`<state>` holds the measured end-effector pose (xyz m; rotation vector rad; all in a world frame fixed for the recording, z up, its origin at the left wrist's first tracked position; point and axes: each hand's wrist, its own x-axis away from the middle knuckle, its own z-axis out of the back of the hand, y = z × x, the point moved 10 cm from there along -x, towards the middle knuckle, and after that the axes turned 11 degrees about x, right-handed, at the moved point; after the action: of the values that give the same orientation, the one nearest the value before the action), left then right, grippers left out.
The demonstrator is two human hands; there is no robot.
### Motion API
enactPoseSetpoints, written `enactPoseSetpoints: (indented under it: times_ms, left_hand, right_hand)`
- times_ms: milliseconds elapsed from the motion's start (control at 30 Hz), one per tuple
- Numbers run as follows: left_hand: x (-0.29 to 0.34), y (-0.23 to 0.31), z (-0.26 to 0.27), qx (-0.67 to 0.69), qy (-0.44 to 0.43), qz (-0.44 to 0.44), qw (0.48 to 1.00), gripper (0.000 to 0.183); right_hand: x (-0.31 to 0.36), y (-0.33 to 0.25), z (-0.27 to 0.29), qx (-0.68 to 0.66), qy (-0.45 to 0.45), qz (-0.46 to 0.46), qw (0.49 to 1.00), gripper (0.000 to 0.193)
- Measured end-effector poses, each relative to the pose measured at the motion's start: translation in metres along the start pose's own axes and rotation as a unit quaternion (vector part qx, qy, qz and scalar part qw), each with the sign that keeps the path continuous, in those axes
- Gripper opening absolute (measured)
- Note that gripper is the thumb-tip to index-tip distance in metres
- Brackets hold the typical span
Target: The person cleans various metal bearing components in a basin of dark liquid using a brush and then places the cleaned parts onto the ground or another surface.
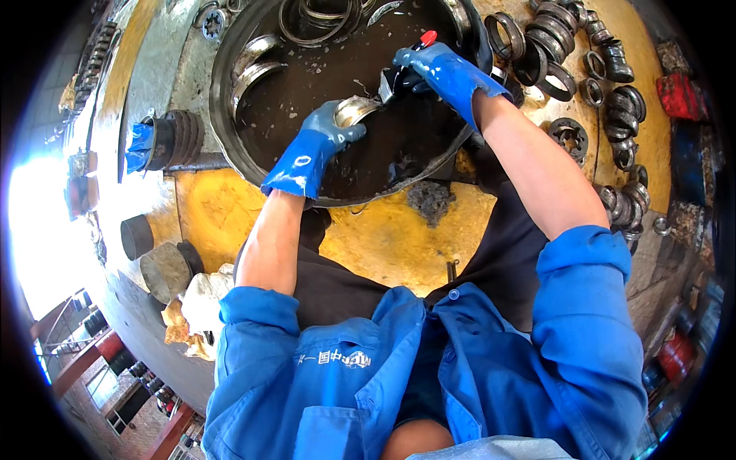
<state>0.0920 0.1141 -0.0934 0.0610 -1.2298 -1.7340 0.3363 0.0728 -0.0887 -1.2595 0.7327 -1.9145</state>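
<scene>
Both my hands wear blue rubber gloves over a wide round basin (218, 107) of dark liquid. My left hand (326, 126) is closed around a shiny metal ring (355, 111), holding it above the liquid. Gripped in my right hand (438, 67) is a brush with a red-tipped handle (428, 37); its pale metal-coloured end (386, 86) is close to the ring, and whether they touch I cannot tell. Curved metal pieces (253, 74) lean inside the basin's left wall. Thin rings (318, 37) lie at its far side.
Several dark metal rings (550, 34) stand in rows to the right, beside a toothed disc (568, 138). On the left is a ribbed cylinder (182, 138) with blue material by it. A dark clump (432, 201) lies on the yellow surface (368, 241) between my legs.
</scene>
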Motion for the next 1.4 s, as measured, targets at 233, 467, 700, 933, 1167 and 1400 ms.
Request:
enactPoseSetpoints:
  times_ms: [233,467,700,933,1167,1400]
  left_hand:
    - [0.016,0.012,0.022,-0.129,0.060,-0.021,0.990,0.077]
    - [0.037,0.052,0.073,-0.129,0.186,-0.130,0.965,0.075]
    - [0.058,0.089,0.117,-0.006,0.252,-0.203,0.946,0.057]
    - [0.065,0.061,0.155,0.159,0.261,-0.170,0.937,0.057]
    - [0.055,0.021,0.163,0.384,0.232,-0.158,0.880,0.042]
    - [0.041,0.009,0.149,0.497,0.198,-0.115,0.837,0.039]
  right_hand:
    - [-0.014,0.004,-0.007,0.156,-0.003,-0.049,0.986,0.045]
    - [0.004,-0.027,0.004,0.209,0.061,0.017,0.976,0.041]
    - [0.035,-0.065,-0.006,0.196,0.091,0.171,0.961,0.023]
    - [0.092,-0.108,-0.015,0.201,0.164,0.401,0.878,0.019]
    - [0.114,-0.131,-0.017,0.071,0.114,0.438,0.889,0.024]
    - [0.088,-0.115,0.010,0.007,0.158,0.348,0.924,0.025]
